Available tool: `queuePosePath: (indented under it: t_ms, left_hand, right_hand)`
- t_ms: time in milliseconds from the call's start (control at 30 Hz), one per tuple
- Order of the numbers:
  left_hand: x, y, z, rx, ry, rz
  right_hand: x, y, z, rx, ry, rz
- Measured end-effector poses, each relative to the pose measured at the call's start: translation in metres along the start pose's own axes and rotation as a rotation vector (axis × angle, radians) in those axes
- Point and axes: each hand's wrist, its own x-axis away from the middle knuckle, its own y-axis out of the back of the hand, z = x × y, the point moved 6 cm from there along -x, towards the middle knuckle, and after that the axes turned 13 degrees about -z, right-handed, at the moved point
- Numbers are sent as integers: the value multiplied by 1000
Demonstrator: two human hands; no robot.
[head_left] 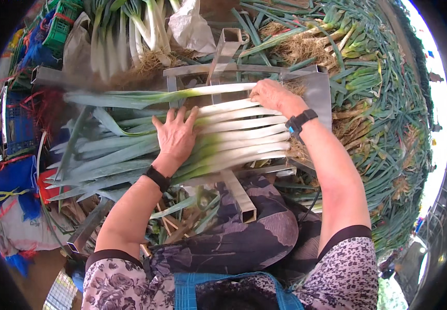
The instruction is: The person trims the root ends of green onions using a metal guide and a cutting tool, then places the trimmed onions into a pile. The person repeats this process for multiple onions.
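A row of leeks (243,124) lies side by side across a metal rack of square tubing, white shanks and roots to the right, green leaves to the left. My left hand (176,135) rests on them with its fingers spread, where the shanks turn green. At the far side of the row, my right hand (275,99) pinches the root end of a single leek (219,89). This leek lies slightly apart from the others. Its roots are partly hidden behind my hand. An upright metal plate (316,97) stands at the rack's right end, by the roots.
A large heap of leeks (386,128) fills the right side. More leeks with white shanks (150,31) lie beyond the rack, beside a whitish sack (192,27). Plastic crates (59,27) and red twine (49,112) are at left. A square tube (239,197) juts towards my knees.
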Motion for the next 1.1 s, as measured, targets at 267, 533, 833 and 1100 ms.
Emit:
queuePosePath:
  t_ms: [267, 533, 833, 1100]
  left_hand:
    - [-2, -1, 0, -2, -8, 8]
    - [0, 2, 4, 11, 21, 28]
    - [-1, 0, -1, 27, 8, 9]
    - [1, -1, 9, 40, 57, -2]
  right_hand:
    - [-10, -2, -7, 212, 17, -158]
    - [74, 76, -11, 535, -249, -502]
    - [246, 194, -63, 695, -647, -777]
    - [132, 110, 18, 115, -357, -557]
